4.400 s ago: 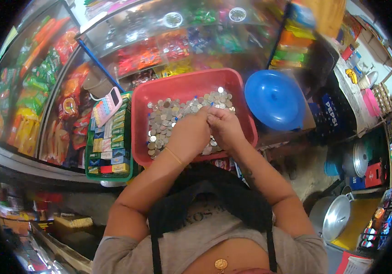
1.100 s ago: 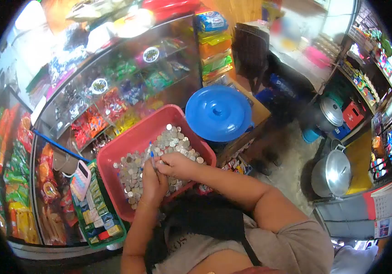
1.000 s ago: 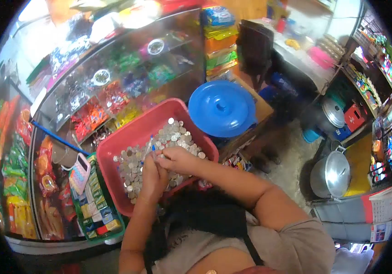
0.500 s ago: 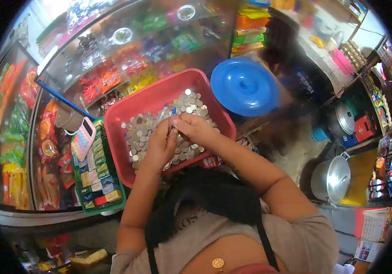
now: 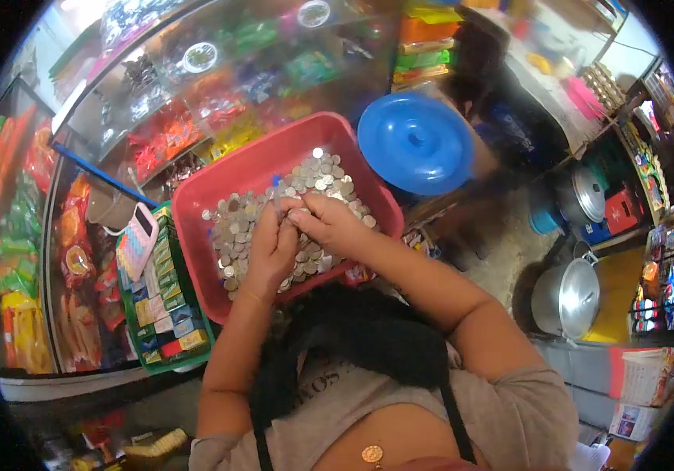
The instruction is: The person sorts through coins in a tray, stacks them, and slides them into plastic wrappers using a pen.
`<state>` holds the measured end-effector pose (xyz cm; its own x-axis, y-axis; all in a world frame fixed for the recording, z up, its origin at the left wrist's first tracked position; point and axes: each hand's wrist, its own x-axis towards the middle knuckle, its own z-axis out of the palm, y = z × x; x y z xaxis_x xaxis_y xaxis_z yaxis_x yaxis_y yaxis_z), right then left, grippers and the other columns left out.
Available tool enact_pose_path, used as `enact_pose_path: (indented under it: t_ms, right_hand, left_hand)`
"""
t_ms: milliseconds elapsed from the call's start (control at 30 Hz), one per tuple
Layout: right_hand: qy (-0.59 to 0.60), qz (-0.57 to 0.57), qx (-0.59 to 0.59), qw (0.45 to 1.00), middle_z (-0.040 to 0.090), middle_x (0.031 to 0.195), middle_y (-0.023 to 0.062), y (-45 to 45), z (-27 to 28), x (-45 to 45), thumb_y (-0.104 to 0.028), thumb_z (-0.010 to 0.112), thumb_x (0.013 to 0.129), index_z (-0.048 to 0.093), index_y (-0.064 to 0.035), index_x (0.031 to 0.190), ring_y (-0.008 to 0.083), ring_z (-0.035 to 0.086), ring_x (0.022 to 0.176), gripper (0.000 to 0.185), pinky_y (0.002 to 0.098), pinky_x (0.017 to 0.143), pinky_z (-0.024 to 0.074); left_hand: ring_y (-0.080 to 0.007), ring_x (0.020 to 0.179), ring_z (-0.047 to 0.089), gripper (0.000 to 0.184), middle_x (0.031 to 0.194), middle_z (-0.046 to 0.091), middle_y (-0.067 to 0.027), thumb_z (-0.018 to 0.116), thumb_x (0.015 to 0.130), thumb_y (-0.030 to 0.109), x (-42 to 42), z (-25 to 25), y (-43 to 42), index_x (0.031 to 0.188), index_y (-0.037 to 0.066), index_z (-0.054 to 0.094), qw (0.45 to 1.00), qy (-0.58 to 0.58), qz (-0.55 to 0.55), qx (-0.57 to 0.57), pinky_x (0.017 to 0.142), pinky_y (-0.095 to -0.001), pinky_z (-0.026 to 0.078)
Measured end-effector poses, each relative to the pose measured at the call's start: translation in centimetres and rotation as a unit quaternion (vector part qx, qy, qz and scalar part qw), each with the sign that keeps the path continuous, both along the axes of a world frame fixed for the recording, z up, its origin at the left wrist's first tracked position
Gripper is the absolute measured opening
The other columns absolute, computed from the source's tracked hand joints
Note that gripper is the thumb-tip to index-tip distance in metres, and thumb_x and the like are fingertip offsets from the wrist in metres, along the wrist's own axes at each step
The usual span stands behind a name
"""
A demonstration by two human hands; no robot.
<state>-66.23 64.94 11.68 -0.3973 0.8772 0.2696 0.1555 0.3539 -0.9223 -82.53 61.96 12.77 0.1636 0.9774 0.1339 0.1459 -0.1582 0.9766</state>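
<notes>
Small shop: glass display case (bright packets inside), calculator, small boxes, coins in red basin.

From my head, 1 camera looked forward and down, from close above the near side of the red basin.

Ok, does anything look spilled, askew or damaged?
Nothing looks spilled or damaged; coins lie in the red basin. Only the pink calculator looks askew, slanting at the far end of the green basket, out of line with its boxes.
</notes>
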Motion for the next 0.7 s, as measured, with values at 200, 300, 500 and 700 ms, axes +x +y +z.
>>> enact_pose_path:
  t_ms: [200, 300, 500, 700]
  right_hand:
    - [0.021, 0.002, -0.099, 0.995, 0.061, 0.081, 0.0192, 0.7, -0.5, 0.0, -0.039, 0.047, 0.096, 0.062, 0.0013, 0.091, 0.0317, 0.059, 0.079, 0.043, 0.0433, 0.074, 0.045]
    - [0.006, 0.03, -0.102, 0.994, 0.059, 0.08, 0.0193, 0.5, 0.7, 0.2, -0.037, 0.046, 0.096, 0.062, 0.0012, 0.091, 0.0329, 0.058, 0.079, 0.041, 0.0441, 0.073, 0.0439]
    - [-0.049, 0.001, -0.002, 0.999, 0.058, 0.086, 0.0231, 0.0, 1.1, 0.0, -0.034, 0.047, 0.095, 0.061, 0.0011, 0.099, 0.038, 0.056, 0.083, 0.038, 0.0462, 0.079, 0.0431]
    - [0.091, 0.043, -0.219, 0.971, 0.055, 0.072, 0.0012, 0.4, 1.6, 0.1, -0.034, 0.046, 0.1, 0.059, -0.0062, 0.09, 0.01, 0.048, 0.059, 0.033, 0.0267, 0.051, 0.0376]
  left_hand:
    - [-0.0309, 0.089, 0.061, 0.023, 0.095, 0.06, -0.0178, 0.047, 0.091, 0.003, 1.0, 0.5, 0.7, 0.112, 0.001, 0.054, 0.981, 0.113, 0.018, 0.156, 0.08, -0.0398, 0.048]
    - [-0.0291, 0.09, 0.063, 0.021, 0.094, 0.06, -0.0184, 0.047, 0.092, 0.004, 0.9, 1.4, 0.0, 0.111, 0.001, 0.052, 0.987, 0.12, 0.023, 0.102, 0.08, -0.0377, 0.049]
    - [-0.0188, 0.091, 0.059, 0.021, 0.099, 0.062, -0.0105, 0.046, 0.096, 0.011, 0.4, 0.3, 0.4, 0.115, 0.004, 0.053, 0.994, 0.077, 0.007, 0.081, 0.081, -0.0337, 0.048]
    - [-0.0146, 0.073, 0.057, 0.021, 0.086, 0.06, -0.0069, 0.047, 0.098, 0.01, 0.3, 1.6, 0.5, 0.116, 0.001, 0.051, 0.999, -0.035, -0.015, -0.03, 0.067, -0.0293, 0.047]
